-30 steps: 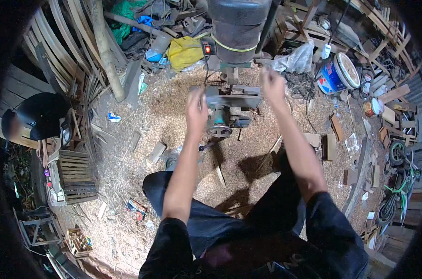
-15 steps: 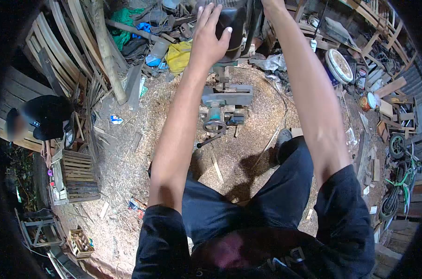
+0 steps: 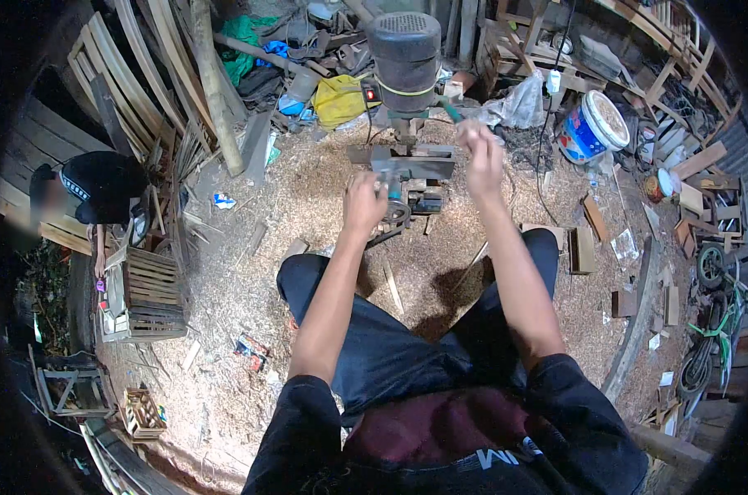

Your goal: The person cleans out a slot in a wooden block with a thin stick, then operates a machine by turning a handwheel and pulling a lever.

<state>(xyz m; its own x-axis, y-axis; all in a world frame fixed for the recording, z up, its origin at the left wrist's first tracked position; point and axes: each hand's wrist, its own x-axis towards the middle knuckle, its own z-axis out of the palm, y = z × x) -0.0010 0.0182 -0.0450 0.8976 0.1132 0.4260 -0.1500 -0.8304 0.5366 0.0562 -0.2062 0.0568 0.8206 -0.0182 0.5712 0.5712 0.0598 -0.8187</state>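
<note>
My left hand (image 3: 364, 203) is just left of the metal vise (image 3: 409, 167), above its round handwheel (image 3: 398, 216). Its fingers are curled, and what they hold, if anything, is hidden. On the right, my right hand (image 3: 483, 158) is smeared by motion, with its fingers bent at the end of a green lever (image 3: 450, 110). That lever sticks out from an upright machine with a dark motor housing (image 3: 404, 62), vented on top. A red switch (image 3: 370, 94) sits on the machine's left side.
Wood shavings (image 3: 291, 214) cover the floor. Wooden blocks (image 3: 582, 250) and a white-and-blue bucket (image 3: 592, 128) are on the right, beyond a hanging cable. To the left, another person (image 3: 110, 190) bends over a slatted crate (image 3: 151, 285). A bicycle (image 3: 708, 330) stands far right.
Both my hands have come down from the top of the machine, the left to the vise and the right to the green lever. The view has tilted, showing the whole motor housing.
</note>
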